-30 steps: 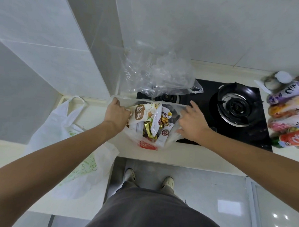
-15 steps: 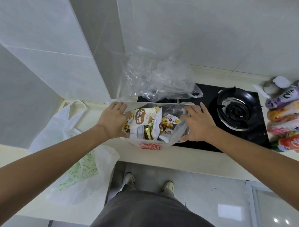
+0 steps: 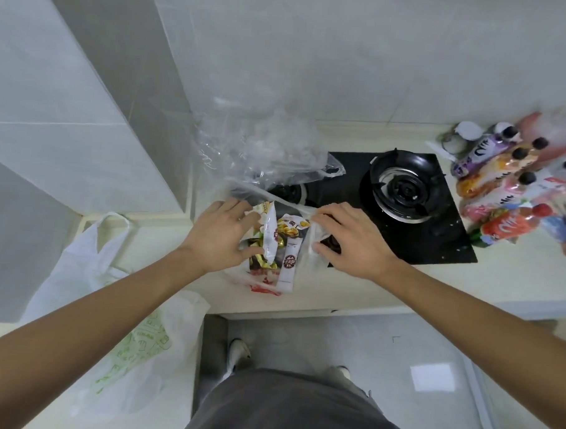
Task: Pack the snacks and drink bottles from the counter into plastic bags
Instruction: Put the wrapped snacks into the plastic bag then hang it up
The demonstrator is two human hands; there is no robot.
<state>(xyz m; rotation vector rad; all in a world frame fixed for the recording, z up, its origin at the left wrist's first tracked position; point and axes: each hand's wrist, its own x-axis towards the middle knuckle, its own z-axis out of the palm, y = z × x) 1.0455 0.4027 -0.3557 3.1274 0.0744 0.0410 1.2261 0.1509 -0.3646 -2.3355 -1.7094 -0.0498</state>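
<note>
Left hand [image 3: 221,232] and right hand [image 3: 350,240] each pinch the snack-filled clear bag [image 3: 306,244], fingers curled on its plastic.

clear plastic bag [image 3: 309,248], glossy blk hob [image 3: 436,234]

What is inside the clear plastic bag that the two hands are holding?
The clear plastic bag holds snack packets, several white, and gold-wrapped sweets. A red-printed packet lies at the bottom. The left hand covers whatever sits on that side.

I see bright, even light with soft shadows. Floor tiles [image 3: 431,378] show glare. Wide-angle bending and blur mark the right edge.
</note>
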